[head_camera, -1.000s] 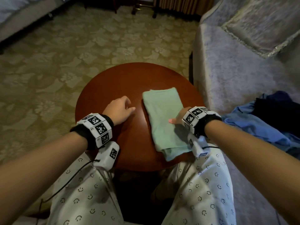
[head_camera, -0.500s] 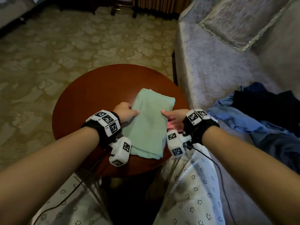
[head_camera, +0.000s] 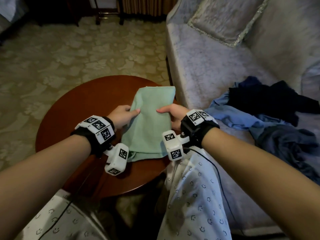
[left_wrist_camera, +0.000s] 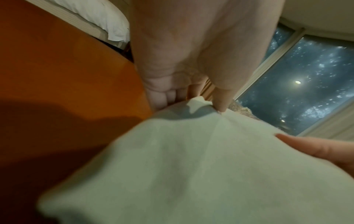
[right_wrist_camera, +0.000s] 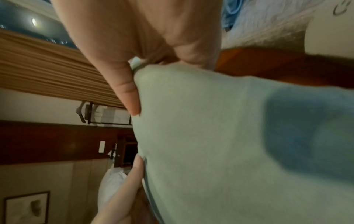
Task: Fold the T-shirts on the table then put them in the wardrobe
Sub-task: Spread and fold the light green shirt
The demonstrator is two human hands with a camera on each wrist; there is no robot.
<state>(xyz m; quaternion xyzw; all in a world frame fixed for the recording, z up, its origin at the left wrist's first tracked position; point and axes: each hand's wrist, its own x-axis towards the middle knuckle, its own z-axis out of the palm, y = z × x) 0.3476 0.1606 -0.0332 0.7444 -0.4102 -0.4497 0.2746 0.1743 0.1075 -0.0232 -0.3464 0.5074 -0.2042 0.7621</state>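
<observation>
A folded mint-green T-shirt (head_camera: 150, 122) is lifted off the round red-brown table (head_camera: 76, 104), its near end sagging toward the tabletop. My left hand (head_camera: 129, 113) grips its left edge with the thumb on top and the fingers underneath. On the opposite edge my right hand (head_camera: 167, 112) holds it the same way. The left wrist view shows the green T-shirt (left_wrist_camera: 191, 166) pinched under my thumb, above the table (left_wrist_camera: 57, 68). In the right wrist view the T-shirt (right_wrist_camera: 210, 136) fills the frame, my thumb pressed on its edge.
A grey sofa (head_camera: 216, 58) with a cushion (head_camera: 226, 18) stands right of the table. A heap of blue and dark clothes (head_camera: 270, 118) lies on its seat. Patterned carpet (head_camera: 69, 54) stretches to the left and behind. My knees in smiley-print trousers (head_camera: 195, 196) sit under the table's near edge.
My left hand moved from the bare tabletop to the shirt's left edge. Both hands took hold of the shirt and raised it off the table. The head view swung right.
</observation>
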